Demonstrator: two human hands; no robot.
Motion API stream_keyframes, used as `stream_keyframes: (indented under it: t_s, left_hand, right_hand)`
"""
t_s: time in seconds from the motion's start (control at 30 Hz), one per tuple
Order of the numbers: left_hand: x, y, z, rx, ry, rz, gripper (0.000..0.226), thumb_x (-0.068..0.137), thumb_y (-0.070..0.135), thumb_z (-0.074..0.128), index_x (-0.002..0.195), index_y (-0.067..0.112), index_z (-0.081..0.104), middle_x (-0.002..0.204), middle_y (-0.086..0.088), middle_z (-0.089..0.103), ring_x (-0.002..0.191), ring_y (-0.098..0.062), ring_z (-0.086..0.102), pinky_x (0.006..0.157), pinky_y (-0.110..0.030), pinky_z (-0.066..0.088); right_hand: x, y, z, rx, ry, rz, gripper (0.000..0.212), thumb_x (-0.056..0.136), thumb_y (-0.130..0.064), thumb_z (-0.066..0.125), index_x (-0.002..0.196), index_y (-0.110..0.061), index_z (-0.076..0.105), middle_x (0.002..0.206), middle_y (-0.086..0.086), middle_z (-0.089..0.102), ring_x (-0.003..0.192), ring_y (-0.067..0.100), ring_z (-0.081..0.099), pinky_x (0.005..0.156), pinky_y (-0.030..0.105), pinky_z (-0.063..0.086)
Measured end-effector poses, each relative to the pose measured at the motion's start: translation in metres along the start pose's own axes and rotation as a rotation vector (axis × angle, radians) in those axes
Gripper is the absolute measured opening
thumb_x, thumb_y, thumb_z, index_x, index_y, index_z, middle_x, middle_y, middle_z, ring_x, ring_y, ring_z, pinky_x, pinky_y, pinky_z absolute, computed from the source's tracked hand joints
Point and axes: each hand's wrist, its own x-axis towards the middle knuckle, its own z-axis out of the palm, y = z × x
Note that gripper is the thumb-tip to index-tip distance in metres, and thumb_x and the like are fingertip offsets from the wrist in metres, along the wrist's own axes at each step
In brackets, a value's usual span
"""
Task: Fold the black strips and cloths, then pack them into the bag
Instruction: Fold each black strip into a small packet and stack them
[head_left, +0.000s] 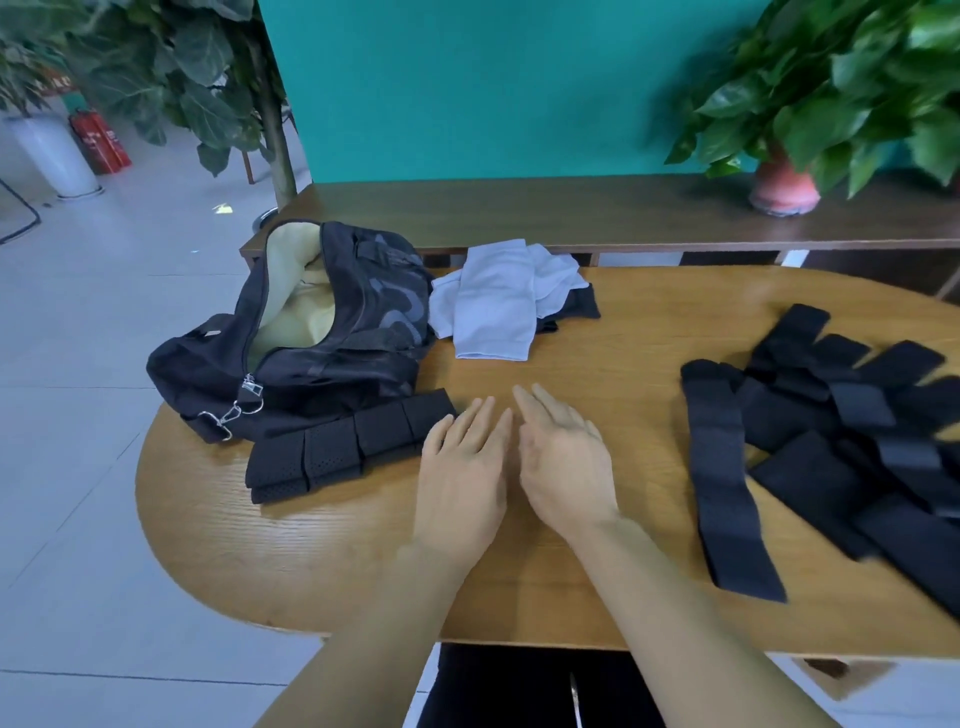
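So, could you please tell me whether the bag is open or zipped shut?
Open. The bag lies on the table with its top gaping, so the pale lining shows.

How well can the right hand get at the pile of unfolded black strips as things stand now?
Probably yes. The right hand is open and holds nothing, and the unfolded black strips lie spread on the table to its right side. Only bare wood shows between them, so nothing seems to block the way.

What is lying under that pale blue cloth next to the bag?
A black fabric piece pokes out from beneath the crumpled pale blue cloth at its right edge, on the wooden table. How far it extends underneath, and whether more lies there, is covered.
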Motion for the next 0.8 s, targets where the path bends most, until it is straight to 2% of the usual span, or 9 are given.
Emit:
stream_keyframes:
  t_s: [0.1,0.2,0.27,0.37,0.43,0.53,0.63,0.73,0.8]
  left_hand:
    - [-0.004,0.043,0.003,-0.106,-0.046,0.091,0.037,0.086,0.012,0.066,0.122,0.015,0.066,0.133,-0.006,0.06,0.128,-0.021,0.053,0.107,-0.039,0.037]
    - [-0.006,0.086,0.007,-0.213,-0.117,0.173,0.037,0.091,0.026,0.042,0.115,0.02,0.069,0.128,-0.004,0.064,0.123,-0.02,0.056,0.105,-0.039,0.038]
    - [-0.004,0.114,0.006,-0.294,-0.175,0.236,0.045,0.092,0.032,0.031,0.116,0.02,0.068,0.132,-0.004,0.061,0.128,-0.02,0.051,0.11,-0.036,0.031]
    - [0.003,0.148,0.006,-0.366,-0.306,0.303,0.04,0.098,0.032,0.042,0.134,0.021,0.055,0.147,-0.002,0.046,0.141,-0.016,0.032,0.116,-0.032,0.013]
    - [0.003,0.162,0.009,-0.323,-0.393,0.353,0.048,0.098,0.034,0.046,0.144,0.022,0.044,0.155,0.0,0.034,0.146,-0.012,0.02,0.118,-0.032,0.004]
    - [-0.004,0.161,0.015,-0.202,-0.485,0.391,0.058,0.097,0.04,0.045,0.15,0.02,0.032,0.16,0.003,0.021,0.148,-0.009,0.011,0.117,-0.03,-0.004]
    - [-0.013,0.139,0.013,-0.161,-0.48,0.366,0.059,0.098,0.044,0.041,0.151,0.022,0.029,0.161,0.007,0.016,0.147,-0.004,0.006,0.116,-0.029,-0.007]
    - [-0.022,0.111,0.005,-0.172,-0.49,0.329,0.059,0.099,0.046,0.039,0.152,0.025,0.026,0.161,0.012,0.012,0.146,0.0,0.003,0.117,-0.028,-0.006]
    - [-0.029,0.097,-0.002,-0.196,-0.506,0.31,0.058,0.1,0.047,0.037,0.152,0.026,0.024,0.161,0.014,0.01,0.145,0.004,-0.002,0.117,-0.025,-0.006]
  right_hand:
    - [-0.018,0.039,-0.026,-0.072,0.107,0.043,0.044,0.091,-0.005,0.054,0.135,-0.008,0.054,0.136,0.014,0.056,0.12,0.032,0.055,0.093,0.043,0.045]
    - [-0.039,0.078,-0.05,-0.121,0.185,0.106,0.042,0.085,0.001,0.061,0.127,-0.004,0.06,0.127,0.016,0.062,0.113,0.034,0.06,0.089,0.045,0.048]
    - [-0.054,0.102,-0.061,-0.167,0.236,0.149,0.041,0.081,0.005,0.064,0.122,-0.002,0.064,0.121,0.017,0.065,0.107,0.035,0.063,0.085,0.047,0.05]
    - [-0.075,0.13,-0.071,-0.219,0.295,0.181,0.04,0.076,0.007,0.065,0.115,-0.001,0.067,0.112,0.016,0.068,0.098,0.036,0.066,0.075,0.046,0.053]
    - [-0.086,0.141,-0.076,-0.24,0.309,0.189,0.037,0.077,0.005,0.064,0.113,-0.002,0.068,0.11,0.014,0.07,0.096,0.035,0.067,0.073,0.044,0.054]
    - [-0.097,0.146,-0.081,-0.251,0.324,0.192,0.035,0.076,0.0,0.059,0.109,-0.004,0.07,0.107,0.009,0.071,0.092,0.032,0.067,0.073,0.04,0.053]
    - [-0.101,0.143,-0.081,-0.217,0.297,0.189,0.033,0.08,-0.005,0.054,0.109,-0.007,0.069,0.107,0.006,0.071,0.095,0.031,0.066,0.076,0.04,0.052]
    - [-0.103,0.137,-0.073,-0.167,0.277,0.149,0.03,0.079,0.003,0.065,0.107,-0.007,0.07,0.105,0.006,0.071,0.093,0.031,0.067,0.075,0.041,0.052]
    - [-0.103,0.129,-0.067,-0.14,0.254,0.11,0.027,0.081,-0.002,0.061,0.105,-0.008,0.071,0.103,0.005,0.071,0.092,0.029,0.067,0.076,0.04,0.052]
